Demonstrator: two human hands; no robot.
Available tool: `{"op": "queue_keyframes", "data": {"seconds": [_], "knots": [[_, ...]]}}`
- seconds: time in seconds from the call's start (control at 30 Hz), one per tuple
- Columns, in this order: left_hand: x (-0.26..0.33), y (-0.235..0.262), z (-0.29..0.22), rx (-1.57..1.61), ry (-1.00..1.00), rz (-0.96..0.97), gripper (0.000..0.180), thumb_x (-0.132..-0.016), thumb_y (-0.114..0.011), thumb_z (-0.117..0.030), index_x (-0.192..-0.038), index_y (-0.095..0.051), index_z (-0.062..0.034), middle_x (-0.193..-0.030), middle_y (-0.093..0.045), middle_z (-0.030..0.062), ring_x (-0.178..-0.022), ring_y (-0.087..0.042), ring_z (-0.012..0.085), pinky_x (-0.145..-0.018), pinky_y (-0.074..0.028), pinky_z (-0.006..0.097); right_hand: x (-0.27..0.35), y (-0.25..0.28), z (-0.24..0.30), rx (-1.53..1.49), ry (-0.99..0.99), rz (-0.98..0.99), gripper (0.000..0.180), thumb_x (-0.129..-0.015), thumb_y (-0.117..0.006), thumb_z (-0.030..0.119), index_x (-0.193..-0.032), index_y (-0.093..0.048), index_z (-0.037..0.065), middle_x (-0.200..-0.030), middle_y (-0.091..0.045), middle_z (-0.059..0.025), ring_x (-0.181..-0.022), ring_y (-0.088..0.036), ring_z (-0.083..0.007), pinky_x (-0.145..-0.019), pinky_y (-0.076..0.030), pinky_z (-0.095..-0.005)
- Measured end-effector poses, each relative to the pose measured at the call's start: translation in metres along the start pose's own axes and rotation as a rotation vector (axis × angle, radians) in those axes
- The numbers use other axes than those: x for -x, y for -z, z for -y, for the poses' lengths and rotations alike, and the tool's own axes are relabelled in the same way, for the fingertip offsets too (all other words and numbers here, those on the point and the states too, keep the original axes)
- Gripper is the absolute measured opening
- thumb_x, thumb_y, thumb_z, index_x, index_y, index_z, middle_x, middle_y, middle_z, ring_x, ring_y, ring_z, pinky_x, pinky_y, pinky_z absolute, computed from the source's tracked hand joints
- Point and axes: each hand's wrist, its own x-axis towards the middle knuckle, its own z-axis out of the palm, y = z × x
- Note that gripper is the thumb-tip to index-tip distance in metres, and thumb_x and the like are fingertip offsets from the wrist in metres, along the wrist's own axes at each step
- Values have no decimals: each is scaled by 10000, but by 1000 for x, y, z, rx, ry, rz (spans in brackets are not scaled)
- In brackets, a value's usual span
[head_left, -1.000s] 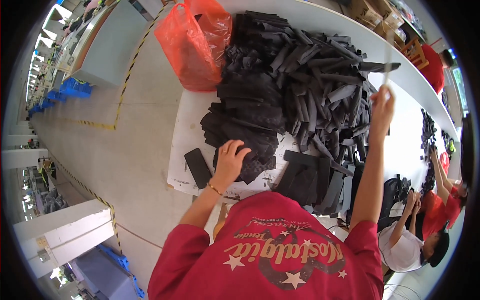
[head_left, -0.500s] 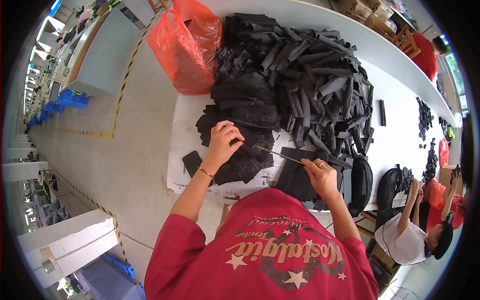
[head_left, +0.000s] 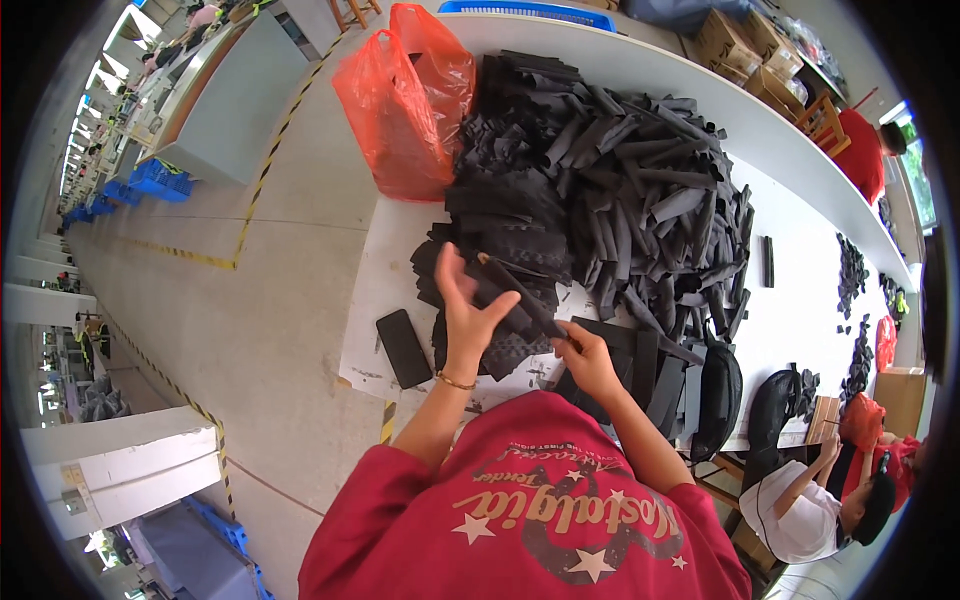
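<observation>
My right hand (head_left: 590, 360) pinches the near end of a black fabric strip (head_left: 530, 308). The tan tip of a thin stick (head_left: 483, 258) pokes out beyond the strip's far end; the rest of it is hidden. Left of the strip is my left hand (head_left: 468, 315), thumb spread away from its slightly blurred fingers, nothing gripped in it. Beneath both lies a fanned stack of flat black pieces (head_left: 510, 355). A big heap of curled black strips (head_left: 660, 190) rises beyond, to the right.
A red plastic bag (head_left: 405, 120) stands at the table's far left corner. A black phone (head_left: 403, 348) lies by my left wrist. Black pouches (head_left: 717, 400) sit along the near edge to the right. Farther right, a person in white (head_left: 800, 510) works at the same table.
My right hand has moved left and nearer me, and now grips a strip along with the stick. My left hand has opened its fingers. The view has shifted slightly.
</observation>
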Motion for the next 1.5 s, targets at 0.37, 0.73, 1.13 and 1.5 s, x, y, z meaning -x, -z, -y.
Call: {"op": "queue_keyframes", "data": {"seconds": [0.37, 0.73, 1.13, 1.5], "knots": [[16, -29, 16, 772, 797, -220, 180, -887, -686, -192, -957, -648, -30, -729, -626, 60, -621, -596, 186, -588, -519, 345, 20, -35, -6, 341, 252, -259, 159, -876, -641, 91, -984, -661, -23, -637, -590, -146, -534, -537, -172, -515, -425, -310], [-25, -16, 5, 604, 670, -244, 215, -909, -657, -268, -902, -627, -55, -515, -391, -60, -363, -297, 50, -360, -193, 231, 106, 26, -4, 289, -56, -21, 127, -878, -643, 118, -907, -635, -6, -659, -597, -188, -537, -597, -293, -526, -460, -368], [-3, -48, 34, 742, 877, -379, 186, -945, -597, -251, -918, -576, -69, -615, -459, -18, -443, -349, 62, -405, -266, 227, -1, -4, 36, 207, 374, -357, 117, -818, -713, 31, -897, -631, 5, -745, -546, -13, -656, -486, -97, -587, -396, -247], [61, -71, -4, 152, 758, 754, 306, -1015, -432, -285, -853, -500, -34, -608, -469, 3, -462, -464, 76, -449, -396, 227, -29, 50, 55, 301, 451, -544, 98, -887, -592, -11, -797, -553, -10, -727, -534, -37, -689, -483, -107, -636, -402, -248]]}}
